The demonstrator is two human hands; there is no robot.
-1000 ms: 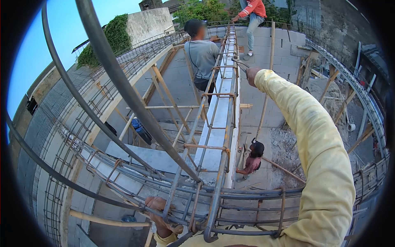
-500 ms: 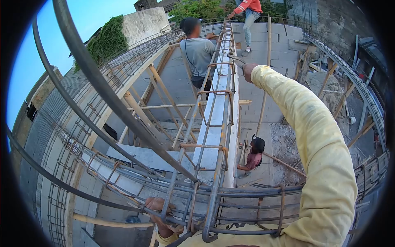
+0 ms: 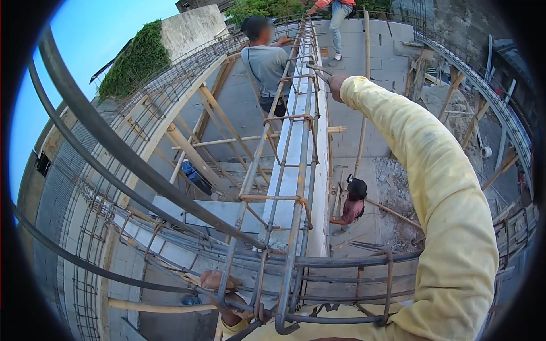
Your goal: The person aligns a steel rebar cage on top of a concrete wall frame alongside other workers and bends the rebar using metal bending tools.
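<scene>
My right hand, at the end of a long yellow sleeve, is closed on a metal hand tool that looks like pincers. The tool's head is beside the upper bars of a long rebar cage, which runs away from me above a white beam form. Low in the view, my left hand is wrapped at the near end of the cage, by the crossing steel bars. Bars partly hide its fingers.
Thick bent bars arch across the left. A person in grey stands beside the cage; another in red is at its far end. Below are a person in maroon and someone in blue. Bamboo poles prop the forms.
The view has shifted slightly, and my right hand with the tool appears a little higher and further left. The person in blue below has come into sight. My left hand stays at the bars.
</scene>
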